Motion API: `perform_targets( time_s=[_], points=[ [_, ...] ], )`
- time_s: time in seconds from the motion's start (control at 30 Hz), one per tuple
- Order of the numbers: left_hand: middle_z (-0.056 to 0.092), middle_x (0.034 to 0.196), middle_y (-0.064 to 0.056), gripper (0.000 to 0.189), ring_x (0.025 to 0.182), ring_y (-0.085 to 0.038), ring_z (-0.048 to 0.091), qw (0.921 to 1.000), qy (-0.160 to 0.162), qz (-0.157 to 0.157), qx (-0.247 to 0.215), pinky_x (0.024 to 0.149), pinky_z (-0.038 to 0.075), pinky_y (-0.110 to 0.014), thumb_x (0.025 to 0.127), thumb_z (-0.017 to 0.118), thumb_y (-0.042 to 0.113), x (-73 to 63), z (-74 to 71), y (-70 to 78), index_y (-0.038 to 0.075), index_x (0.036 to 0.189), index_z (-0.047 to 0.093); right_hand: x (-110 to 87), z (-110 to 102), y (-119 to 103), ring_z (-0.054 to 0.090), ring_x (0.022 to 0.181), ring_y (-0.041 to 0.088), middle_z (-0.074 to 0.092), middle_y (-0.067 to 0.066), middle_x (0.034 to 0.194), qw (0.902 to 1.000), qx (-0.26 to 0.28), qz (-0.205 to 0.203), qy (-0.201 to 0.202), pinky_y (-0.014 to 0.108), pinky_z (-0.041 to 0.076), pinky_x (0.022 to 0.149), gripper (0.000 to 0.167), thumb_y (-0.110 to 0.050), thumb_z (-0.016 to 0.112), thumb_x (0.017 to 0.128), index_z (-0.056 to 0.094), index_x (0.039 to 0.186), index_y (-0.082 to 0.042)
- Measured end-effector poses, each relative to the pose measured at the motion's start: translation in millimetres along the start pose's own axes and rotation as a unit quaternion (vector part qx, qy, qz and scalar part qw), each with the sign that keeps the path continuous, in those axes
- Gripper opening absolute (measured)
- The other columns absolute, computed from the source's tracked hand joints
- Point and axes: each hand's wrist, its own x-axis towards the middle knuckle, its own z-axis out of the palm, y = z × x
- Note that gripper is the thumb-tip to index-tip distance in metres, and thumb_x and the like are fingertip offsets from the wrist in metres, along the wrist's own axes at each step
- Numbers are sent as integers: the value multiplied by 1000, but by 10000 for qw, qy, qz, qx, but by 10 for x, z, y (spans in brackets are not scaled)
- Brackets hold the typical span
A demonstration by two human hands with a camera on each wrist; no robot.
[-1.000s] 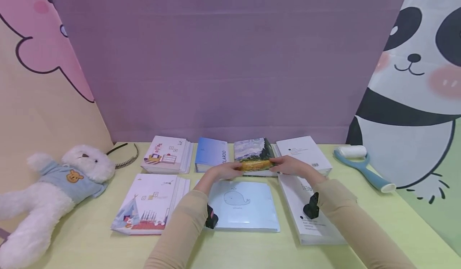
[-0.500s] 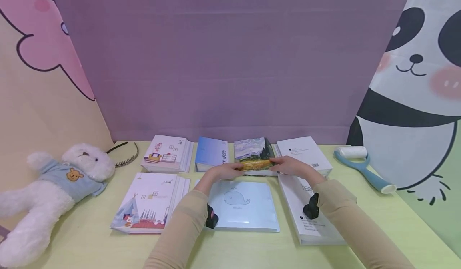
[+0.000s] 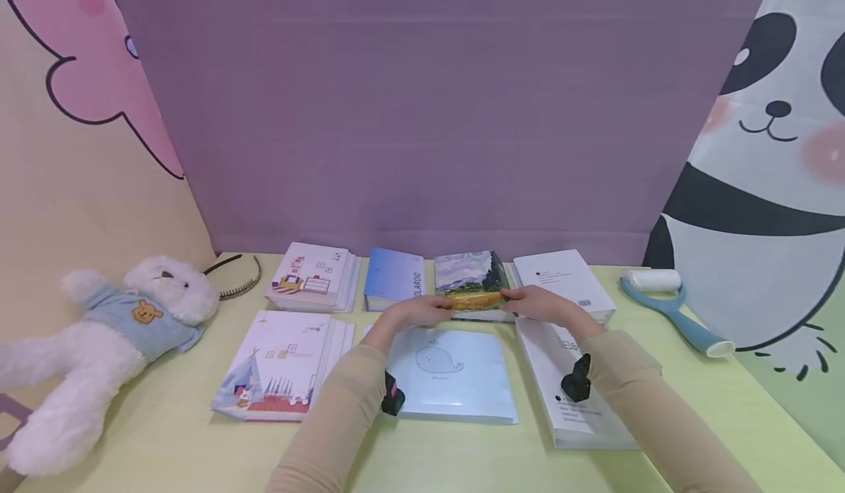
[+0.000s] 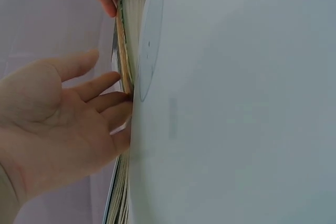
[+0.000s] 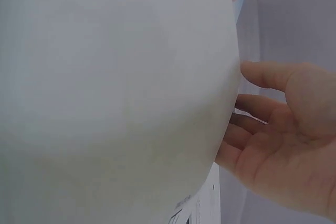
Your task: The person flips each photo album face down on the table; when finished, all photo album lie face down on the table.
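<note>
A thick book with a painted landscape cover (image 3: 467, 276) lies in the back row, a pale edge showing under its front. My left hand (image 3: 417, 311) touches its front left corner, and my right hand (image 3: 543, 305) touches the front right side. In the left wrist view, the left hand (image 4: 58, 114) has its fingers loosely extended against the book's edge (image 4: 134, 19), thumb apart. The right wrist view shows the right hand (image 5: 294, 135) with extended fingers, their tips partly hidden behind a large pale surface. Below both hands lies a light blue whale album (image 3: 455, 386).
White illustrated albums (image 3: 306, 276) (image 3: 280, 361) lie left, beside a blue album (image 3: 391, 273). Two white albums (image 3: 554, 273) (image 3: 587, 416) lie right. A plush bear (image 3: 145, 331) and headband (image 3: 240, 287) are far left; a blue-handled lint roller (image 3: 693, 324) is far right.
The head view has shifted slightly, so everything sits a little further right in it. Both hands stay at the painted book, which has hardly moved.
</note>
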Motion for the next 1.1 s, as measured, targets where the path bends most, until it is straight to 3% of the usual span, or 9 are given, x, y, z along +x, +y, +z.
perform_targets(
  time_s=[0.17,0.37,0.57,0.83,1.1],
  points=[
    [27,154,-6,48,143,-27,21,9997,56,135,-209,114,24,-46,101,40,34,-2,-38,-29,17,146,36,-40,-20,-31,17,138,46,21,27,150,9999,-123,49,-100,57,27,109,63,-32,43,99,19,148,-2],
    [37,149,-7,48,139,-28,31,9959,664,514,-323,112,29,-46,101,39,34,-16,-129,-116,13,144,38,-19,-48,-75,23,136,45,24,28,149,9996,-124,-167,169,56,30,108,64,-32,43,99,21,147,4],
    [40,146,-11,45,135,-29,38,9871,1226,756,-706,110,33,-44,102,38,30,-129,-274,-200,11,143,40,37,-91,-168,29,133,46,28,28,147,9959,-253,-412,769,57,31,106,61,-33,44,99,26,146,3],
    [51,137,-15,42,123,-30,51,9697,1844,1034,-1221,105,40,-42,101,42,23,-332,-437,-284,5,139,44,159,-41,-279,39,130,40,38,23,144,9817,484,-969,1568,52,40,102,58,-30,51,97,35,143,-1],
    [53,134,-16,38,122,-30,52,9549,2376,1041,-1444,103,43,-41,101,42,19,-462,-553,-473,4,136,48,288,55,-522,48,125,37,47,21,139,9660,662,-1444,2038,50,44,99,54,-31,57,94,43,138,-2]
  ],
)
